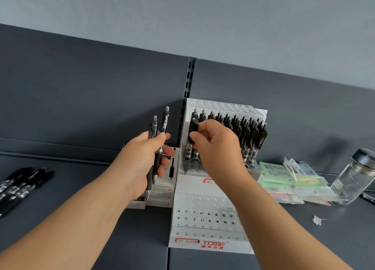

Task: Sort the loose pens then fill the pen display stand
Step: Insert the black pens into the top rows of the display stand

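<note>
**A:** How far had we got with the pen display stand (190,188)?

**B:** Roughly halfway, we judged. Its upper tier (223,105) carried rows of black pens (245,132) almost all the way across. Its lower tier (205,215), nearest us, showed only empty holes.

**A:** And our hands?

**B:** Our right hand (217,144) was at the stand's upper left corner. Its grip was pinched, thumb against fingertips, on a black pen (192,132) standing at a hole there. We could not tell whether the pen was seated. Our left hand (140,160), just left of the stand, had its grip curled round two pens (164,125), held upright.

**A:** What was left to do?

**B:** Those two had to go in, along with the loose pens (18,186) lying well left of the stand. We reckoned the lower tier was for them.

**A:** And the place?

**B:** There was a pale grey wall (182,16) above the stand, a dark slotted back panel (101,87) behind it and a dark grey shelf (304,245) under it. Just left of the stand were stacked pen boxes (162,192). To its right were pastel packets (278,174), a glass jar (353,180) and a paper scrap (317,220).
</note>
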`<move>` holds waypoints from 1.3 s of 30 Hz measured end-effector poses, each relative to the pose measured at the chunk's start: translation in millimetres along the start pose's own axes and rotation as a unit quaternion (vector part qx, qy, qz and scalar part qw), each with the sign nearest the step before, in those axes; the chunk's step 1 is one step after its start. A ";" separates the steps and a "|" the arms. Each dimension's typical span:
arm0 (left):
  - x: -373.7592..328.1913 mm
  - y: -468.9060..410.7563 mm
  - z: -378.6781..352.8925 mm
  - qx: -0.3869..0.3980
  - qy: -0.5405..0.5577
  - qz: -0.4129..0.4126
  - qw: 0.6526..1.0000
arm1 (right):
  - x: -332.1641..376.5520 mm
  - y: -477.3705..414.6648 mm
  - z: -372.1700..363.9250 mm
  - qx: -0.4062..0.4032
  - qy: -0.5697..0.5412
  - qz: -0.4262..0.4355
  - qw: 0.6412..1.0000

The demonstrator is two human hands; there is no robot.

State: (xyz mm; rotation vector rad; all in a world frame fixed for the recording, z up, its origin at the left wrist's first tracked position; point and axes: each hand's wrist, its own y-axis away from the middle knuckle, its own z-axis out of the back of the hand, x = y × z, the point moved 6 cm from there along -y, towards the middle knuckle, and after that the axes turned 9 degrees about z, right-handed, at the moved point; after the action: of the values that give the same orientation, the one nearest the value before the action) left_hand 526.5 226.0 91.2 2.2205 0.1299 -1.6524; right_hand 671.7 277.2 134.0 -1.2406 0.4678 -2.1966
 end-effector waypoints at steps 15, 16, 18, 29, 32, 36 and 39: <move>-7.7 17.2 -18.8 0.078 -0.080 -0.060 0.992 | 18.5 3.5 9.7 -0.023 -0.115 -0.034 0.992; -8.5 18.3 -21.1 0.079 -0.094 -0.068 0.990 | 19.1 3.5 8.1 -0.017 -0.142 -0.047 0.989; -9.3 18.8 -24.0 0.078 -0.117 -0.080 0.987 | 17.4 3.6 8.3 -0.014 -0.173 -0.074 0.982; -4.9 5.4 -12.4 0.013 -0.084 -0.058 0.995 | 16.6 -3.2 54.0 -0.112 -0.150 -0.016 0.982; -0.4 2.4 -10.8 0.009 -0.092 -0.047 0.995 | 15.8 -4.3 55.4 -0.115 -0.095 0.012 0.989; 1.8 0.0 -13.2 0.032 -0.087 -0.041 0.995 | 9.7 -6.8 43.5 -0.102 -0.052 0.009 0.993; 1.3 -0.1 -12.0 0.035 -0.057 -0.029 0.997 | 4.9 -6.7 34.6 -0.086 -0.032 0.008 0.996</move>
State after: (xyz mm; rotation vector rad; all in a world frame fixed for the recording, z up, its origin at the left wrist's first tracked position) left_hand 537.8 230.1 92.9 2.1854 0.1100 -1.8373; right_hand 697.4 278.6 158.5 -1.3876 0.6509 -2.1321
